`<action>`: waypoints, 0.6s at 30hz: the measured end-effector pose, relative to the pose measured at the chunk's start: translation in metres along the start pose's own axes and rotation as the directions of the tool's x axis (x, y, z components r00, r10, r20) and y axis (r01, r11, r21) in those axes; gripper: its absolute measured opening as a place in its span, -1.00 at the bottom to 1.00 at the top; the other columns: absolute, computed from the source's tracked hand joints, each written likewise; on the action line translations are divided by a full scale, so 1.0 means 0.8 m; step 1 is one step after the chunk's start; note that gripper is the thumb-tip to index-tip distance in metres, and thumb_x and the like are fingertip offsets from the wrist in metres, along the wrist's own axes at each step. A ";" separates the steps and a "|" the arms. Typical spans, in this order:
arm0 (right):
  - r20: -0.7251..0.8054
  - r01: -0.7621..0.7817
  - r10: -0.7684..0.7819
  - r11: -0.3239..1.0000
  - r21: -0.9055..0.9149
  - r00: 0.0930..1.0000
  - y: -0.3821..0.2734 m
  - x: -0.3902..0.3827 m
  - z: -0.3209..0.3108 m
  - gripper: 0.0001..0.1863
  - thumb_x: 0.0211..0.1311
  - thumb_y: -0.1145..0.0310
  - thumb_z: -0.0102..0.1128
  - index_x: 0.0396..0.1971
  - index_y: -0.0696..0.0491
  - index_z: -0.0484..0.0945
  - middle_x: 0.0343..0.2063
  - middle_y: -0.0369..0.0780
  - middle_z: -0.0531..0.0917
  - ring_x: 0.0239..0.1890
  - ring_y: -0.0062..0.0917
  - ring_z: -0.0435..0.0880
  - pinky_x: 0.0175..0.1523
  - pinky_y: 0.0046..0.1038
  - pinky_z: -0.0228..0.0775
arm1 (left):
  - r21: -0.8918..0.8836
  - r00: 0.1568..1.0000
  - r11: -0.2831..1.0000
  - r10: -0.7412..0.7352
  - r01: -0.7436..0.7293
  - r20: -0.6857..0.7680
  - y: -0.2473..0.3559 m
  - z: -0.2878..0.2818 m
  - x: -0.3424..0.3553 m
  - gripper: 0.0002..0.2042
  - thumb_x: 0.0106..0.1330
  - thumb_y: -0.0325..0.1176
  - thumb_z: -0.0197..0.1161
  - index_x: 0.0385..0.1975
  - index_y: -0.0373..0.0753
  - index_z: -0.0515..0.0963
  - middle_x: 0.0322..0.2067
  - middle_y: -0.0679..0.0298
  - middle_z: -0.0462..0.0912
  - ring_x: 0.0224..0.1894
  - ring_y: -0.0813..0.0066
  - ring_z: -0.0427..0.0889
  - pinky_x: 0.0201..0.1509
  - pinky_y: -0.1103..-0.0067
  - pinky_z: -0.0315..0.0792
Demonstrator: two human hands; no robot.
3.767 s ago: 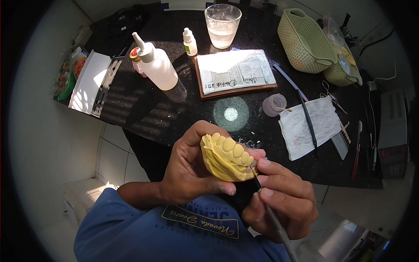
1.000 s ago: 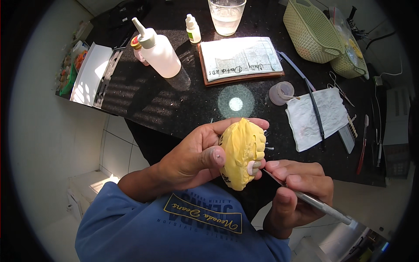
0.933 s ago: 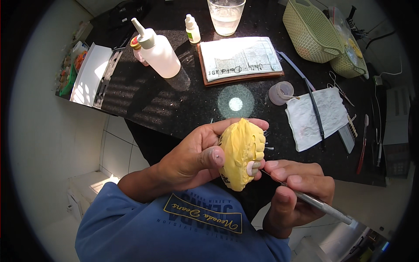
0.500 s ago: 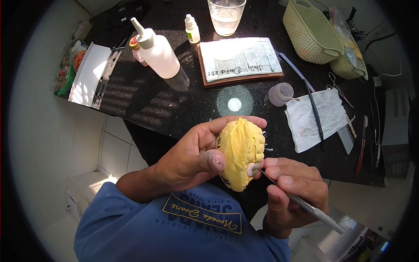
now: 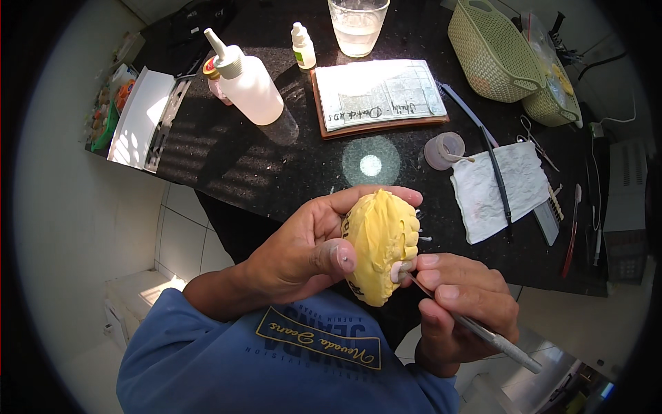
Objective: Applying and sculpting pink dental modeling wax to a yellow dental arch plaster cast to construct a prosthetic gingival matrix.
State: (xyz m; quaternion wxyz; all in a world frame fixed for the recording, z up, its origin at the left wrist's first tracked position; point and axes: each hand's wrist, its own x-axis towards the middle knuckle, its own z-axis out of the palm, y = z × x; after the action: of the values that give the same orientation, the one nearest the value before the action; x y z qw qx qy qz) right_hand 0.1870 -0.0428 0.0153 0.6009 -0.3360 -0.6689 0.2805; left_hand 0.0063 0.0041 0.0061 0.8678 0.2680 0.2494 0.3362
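Note:
My left hand [image 5: 310,255] is closed round a yellow dental cast [image 5: 376,238], thumb on its left side, fingers behind it. The cast is tilted on its side, its row of teeth facing right. A small pale pink and greyish piece [image 5: 398,271] sits on its lower right. My right hand [image 5: 469,303] grips a slim metal instrument [image 5: 503,345] with a knurled handle; its thin tip reaches that piece, though exact contact is too small to tell. The fingertips are beside the cast. Both hands are above the front edge of the dark speckled counter [image 5: 289,179].
A squeeze bottle [image 5: 255,90], dropper bottle [image 5: 303,52], glass of water [image 5: 355,34] and leather-backed pad [image 5: 379,96] stand or lie behind. Rightward are a small cup [image 5: 441,148], white cloth [image 5: 483,196] with a black tool, scissors, baskets [image 5: 489,52] and a grey device [image 5: 620,193].
Since the oldest frame the cast has turned from teeth upward to teeth facing right. Lately my right hand and the instrument have shifted slightly left, the handle's end dropping a little.

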 end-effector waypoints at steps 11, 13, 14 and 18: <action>0.014 -0.002 0.002 1.000 0.007 1.000 -0.001 -0.001 -0.001 -0.61 -0.17 0.63 0.48 -0.27 0.18 0.53 -0.35 -0.06 0.67 -0.24 -0.28 0.73 -0.17 -0.39 0.67 | -0.139 0.993 0.990 0.036 -0.020 0.108 -0.006 -0.009 -0.001 -0.09 0.03 -0.08 0.49 0.28 -0.43 0.11 -0.03 0.18 0.51 0.06 0.47 0.54 0.21 0.49 0.42; -0.007 -0.012 0.012 1.000 0.017 1.000 -0.002 -0.001 0.001 -0.61 -0.17 0.63 0.48 -0.28 0.19 0.53 -0.35 -0.06 0.67 -0.24 -0.28 0.73 -0.17 -0.40 0.67 | -0.139 0.993 0.990 0.040 -0.025 0.111 -0.006 -0.009 -0.001 -0.09 0.03 -0.08 0.49 0.28 -0.43 0.11 -0.02 0.18 0.51 0.06 0.48 0.54 0.21 0.50 0.42; -0.007 -0.011 0.011 1.000 0.017 1.000 -0.001 -0.001 0.000 -0.61 -0.17 0.63 0.48 -0.28 0.19 0.53 -0.35 -0.06 0.67 -0.24 -0.28 0.73 -0.17 -0.40 0.67 | -0.141 0.993 0.990 0.038 -0.022 0.110 -0.006 -0.009 -0.001 -0.09 0.03 -0.08 0.49 0.28 -0.43 0.11 -0.02 0.18 0.51 0.06 0.48 0.54 0.22 0.50 0.42; -0.012 -0.016 0.016 1.000 0.021 1.000 -0.001 -0.001 0.001 -0.61 -0.18 0.64 0.48 -0.28 0.19 0.53 -0.36 -0.05 0.67 -0.24 -0.28 0.74 -0.18 -0.40 0.67 | -0.001 1.000 1.000 -0.015 0.014 -0.003 0.000 0.001 0.000 0.11 -0.21 0.20 0.52 0.23 -0.48 0.16 0.05 0.18 0.47 0.07 0.56 0.52 0.17 0.59 0.42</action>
State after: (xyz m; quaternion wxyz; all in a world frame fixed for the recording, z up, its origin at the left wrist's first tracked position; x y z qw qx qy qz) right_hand 0.1865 -0.0443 0.0152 0.6060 -0.3366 -0.6597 0.2902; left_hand 0.0066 0.0037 0.0071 0.8700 0.2651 0.2523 0.3304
